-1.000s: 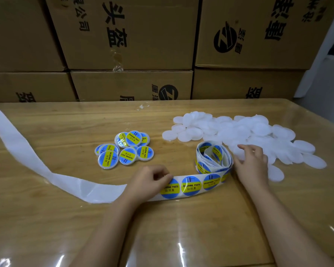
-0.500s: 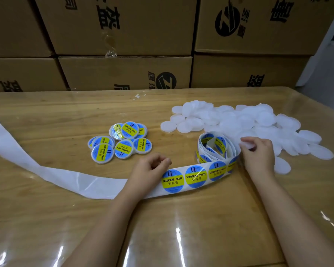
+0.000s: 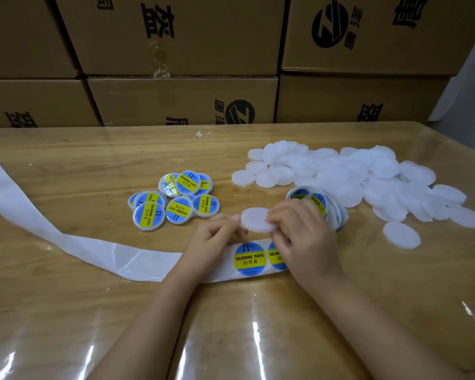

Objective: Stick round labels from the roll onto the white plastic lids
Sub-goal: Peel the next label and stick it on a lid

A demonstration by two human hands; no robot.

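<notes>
A bare white lid (image 3: 255, 219) is held just above the label strip, pinched between my left hand (image 3: 211, 242) at its left edge and my right hand (image 3: 302, 237) at its right. Under both hands runs the backing strip with round blue-and-yellow labels (image 3: 250, 259). The strip leads to the loose roll (image 3: 324, 207) behind my right hand. A heap of unlabelled white lids (image 3: 348, 182) lies to the right. Several labelled lids (image 3: 176, 201) are grouped left of centre.
The empty white backing tape (image 3: 52, 237) trails left across the wooden table (image 3: 93, 311) and off its edge. Stacked cardboard boxes (image 3: 181, 102) wall off the far side. One white lid (image 3: 401, 234) lies apart at the near right.
My right hand took a white lid from the heap and carried it left to the middle. My left hand lifted off the strip and now grips the lid's other edge.
</notes>
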